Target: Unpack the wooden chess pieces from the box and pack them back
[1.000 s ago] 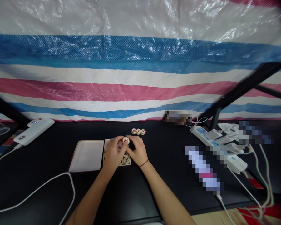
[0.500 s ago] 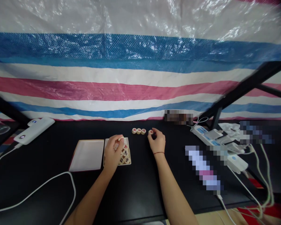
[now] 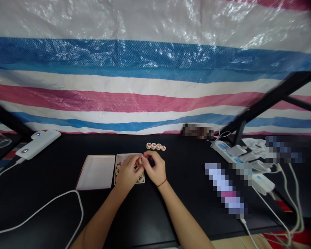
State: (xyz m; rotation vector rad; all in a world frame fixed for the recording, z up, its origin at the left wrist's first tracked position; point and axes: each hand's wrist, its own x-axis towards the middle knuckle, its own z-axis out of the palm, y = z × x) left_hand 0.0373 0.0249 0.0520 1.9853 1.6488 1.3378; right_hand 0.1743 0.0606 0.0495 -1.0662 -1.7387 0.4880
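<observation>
A round cream Chinese chess piece (image 3: 140,160) with a red mark is pinched where my two hands meet. My left hand (image 3: 128,170) is closed on its left side, over the open box (image 3: 144,178). From the right, the fingertips of my right hand (image 3: 156,168) close on the same piece; their exact contact is partly hidden. More pieces with red and black characters lie in the box, many covered by my left hand. Behind my right hand, a row of several red-marked pieces (image 3: 153,146) rests on the black table, characters up.
The box lid (image 3: 96,172) lies inside-up, left of the box. A white device (image 3: 38,144) with a cable stands at the far left. To the right are a power strip (image 3: 224,147) with plugs and cables, and a blurred-out phone-like object (image 3: 225,188). A striped sheet (image 3: 145,100) hangs behind.
My right hand has set its piece at the right end of the row and moved left and nearer to meet my left hand. The left hand's piece is now between both hands.
</observation>
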